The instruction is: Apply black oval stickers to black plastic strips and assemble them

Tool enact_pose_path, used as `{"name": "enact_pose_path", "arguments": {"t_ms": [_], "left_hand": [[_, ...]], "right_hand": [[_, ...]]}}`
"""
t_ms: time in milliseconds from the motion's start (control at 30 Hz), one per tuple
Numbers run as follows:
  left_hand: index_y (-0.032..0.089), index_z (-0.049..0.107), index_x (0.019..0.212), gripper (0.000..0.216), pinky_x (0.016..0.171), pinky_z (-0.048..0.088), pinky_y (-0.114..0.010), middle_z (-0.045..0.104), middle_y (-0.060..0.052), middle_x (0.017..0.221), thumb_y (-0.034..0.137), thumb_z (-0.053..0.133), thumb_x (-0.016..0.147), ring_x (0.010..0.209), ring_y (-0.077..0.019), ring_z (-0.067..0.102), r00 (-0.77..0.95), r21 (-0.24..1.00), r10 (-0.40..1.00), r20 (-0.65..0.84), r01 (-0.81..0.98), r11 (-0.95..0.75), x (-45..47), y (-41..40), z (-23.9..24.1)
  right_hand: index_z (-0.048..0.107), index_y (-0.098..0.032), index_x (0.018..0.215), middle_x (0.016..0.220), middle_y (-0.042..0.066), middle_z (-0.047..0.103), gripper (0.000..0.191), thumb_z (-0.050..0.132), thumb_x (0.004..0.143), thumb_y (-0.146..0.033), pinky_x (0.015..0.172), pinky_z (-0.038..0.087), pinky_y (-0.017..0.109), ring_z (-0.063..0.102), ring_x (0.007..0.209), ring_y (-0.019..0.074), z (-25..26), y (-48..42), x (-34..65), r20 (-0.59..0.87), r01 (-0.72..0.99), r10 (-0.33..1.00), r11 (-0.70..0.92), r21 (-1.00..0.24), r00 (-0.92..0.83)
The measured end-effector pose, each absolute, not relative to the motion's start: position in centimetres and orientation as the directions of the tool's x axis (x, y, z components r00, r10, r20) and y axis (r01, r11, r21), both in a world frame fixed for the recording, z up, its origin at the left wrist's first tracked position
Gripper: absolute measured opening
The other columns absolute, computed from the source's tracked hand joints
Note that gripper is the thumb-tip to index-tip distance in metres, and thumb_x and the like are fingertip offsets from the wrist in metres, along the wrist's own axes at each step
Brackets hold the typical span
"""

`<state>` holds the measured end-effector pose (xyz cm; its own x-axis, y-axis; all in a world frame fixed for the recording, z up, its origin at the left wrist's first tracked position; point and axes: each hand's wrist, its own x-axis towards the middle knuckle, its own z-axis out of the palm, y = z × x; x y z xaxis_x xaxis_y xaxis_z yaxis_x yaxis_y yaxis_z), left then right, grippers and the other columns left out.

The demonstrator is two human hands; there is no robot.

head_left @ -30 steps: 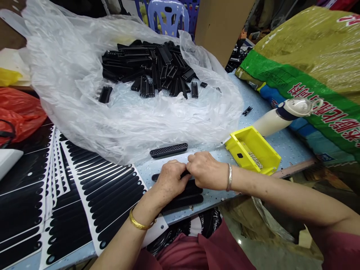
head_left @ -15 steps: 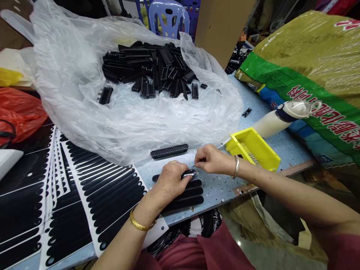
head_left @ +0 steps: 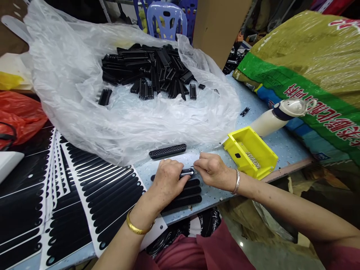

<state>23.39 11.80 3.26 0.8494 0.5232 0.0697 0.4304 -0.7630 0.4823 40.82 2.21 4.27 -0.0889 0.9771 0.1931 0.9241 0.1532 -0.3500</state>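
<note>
Speckled blue desk (head_left: 219, 193), near edge: left hand (head_left: 168, 176) clamps a black strip (head_left: 187, 172) flat, steadying it; right hand (head_left: 213, 169) pinches a thin pin (head_left: 194, 167) at its end, yellow tray (head_left: 264, 171) within reach.

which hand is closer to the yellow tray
Right. The right hand sits just left of the yellow tray, pinching a thin pin. The left hand is further left, gripping a black strip, with the right hand between it and the tray.
</note>
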Motion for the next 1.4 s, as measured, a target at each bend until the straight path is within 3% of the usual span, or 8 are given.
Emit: {"name": "enact_pose_path", "arguments": {"t_ms": [100,300,500,633,833,1000,1200,1400], "left_hand": [[0.017,0.068,0.074,0.013,0.081,0.043,-0.043,0.070,-0.010,0.079,0.029,0.068,0.078,0.084,-0.0288,0.064,0.863,0.401,0.504,0.042,0.448,-0.799,22.6,12.1,3.9],[0.016,0.067,0.079,0.004,0.081,0.043,-0.040,0.071,-0.008,0.080,0.016,0.063,0.078,0.083,-0.0264,0.065,0.868,0.462,0.494,-0.056,0.461,-0.758,21.8,12.6,4.1],[0.015,0.061,0.075,0.005,0.077,0.045,-0.041,0.069,-0.009,0.079,0.012,0.064,0.074,0.080,-0.0271,0.064,0.842,0.439,0.535,0.062,0.459,-0.773,21.7,12.0,3.4],[0.015,0.058,0.074,0.011,0.079,0.045,-0.041,0.071,-0.014,0.096,0.004,0.057,0.075,0.090,-0.0282,0.065,0.831,0.409,0.504,0.234,0.386,-0.827,21.5,11.9,2.8],[0.017,0.057,0.066,0.021,0.069,0.044,-0.038,0.065,-0.008,0.075,0.002,0.050,0.080,0.073,-0.0238,0.061,0.839,0.313,0.453,0.301,0.362,-0.878,21.7,11.9,2.5],[0.017,0.058,0.069,0.017,0.069,0.044,-0.037,0.065,-0.007,0.078,0.006,0.054,0.081,0.074,-0.0226,0.060,0.815,0.356,0.465,0.346,0.344,-0.869,21.5,12.3,2.8],[0.018,0.058,0.081,0.019,0.064,0.048,-0.029,0.066,-0.001,0.075,0.016,0.074,0.070,0.069,-0.0179,0.063,0.668,0.619,0.660,0.343,0.367,-0.694,20.7,13.8,4.6],[0.017,0.057,0.082,0.013,0.069,0.048,-0.034,0.067,-0.006,0.081,0.007,0.064,0.076,0.076,-0.0213,0.063,0.692,0.464,0.514,0.507,0.284,-0.839,20.5,13.7,6.2]], "right_hand": [[0.070,-0.013,0.073,0.063,0.004,0.054,0.026,0.050,0.089,-0.015,0.059,0.036,0.025,0.051,0.060,0.0142,4.2,2.0,40.7,0.220,0.904,0.975,0.131,-0.407,-0.042],[0.071,-0.014,0.077,0.065,0.003,0.058,0.017,0.056,0.084,-0.010,0.058,0.040,0.023,0.055,0.060,0.0125,3.9,1.8,40.9,0.264,0.792,0.964,0.143,-0.594,0.023],[0.069,-0.014,0.075,0.062,0.001,0.056,0.015,0.058,0.082,-0.009,0.056,0.040,0.023,0.053,0.057,0.0119,3.9,1.5,40.8,0.311,0.759,0.949,0.171,-0.628,0.043],[0.068,-0.015,0.074,0.062,0.001,0.056,0.016,0.056,0.084,-0.010,0.056,0.040,0.023,0.053,0.058,0.0121,3.8,1.2,40.7,0.341,0.743,0.938,0.187,-0.643,0.059],[0.067,-0.015,0.076,0.063,0.002,0.057,0.015,0.055,0.085,-0.010,0.056,0.040,0.023,0.052,0.058,0.0122,3.8,1.2,40.6,0.373,0.733,0.925,0.205,-0.648,0.071],[0.065,-0.015,0.077,0.063,0.001,0.056,0.014,0.054,0.084,-0.011,0.056,0.039,0.023,0.050,0.057,0.0115,4.2,1.3,40.2,0.406,0.730,0.909,0.214,-0.649,0.094],[0.060,-0.016,0.070,0.058,-0.002,0.051,0.017,0.055,0.085,-0.021,0.052,0.036,0.023,0.045,0.054,0.0100,6.9,2.3,39.6,0.177,0.489,0.930,-0.003,-0.872,0.322],[0.064,-0.013,0.069,0.055,-0.004,0.045,0.027,0.067,0.078,-0.038,0.049,0.028,0.023,0.037,0.052,0.0085,8.0,4.8,39.5,-0.002,0.119,0.919,-0.054,-0.991,0.395]]}}
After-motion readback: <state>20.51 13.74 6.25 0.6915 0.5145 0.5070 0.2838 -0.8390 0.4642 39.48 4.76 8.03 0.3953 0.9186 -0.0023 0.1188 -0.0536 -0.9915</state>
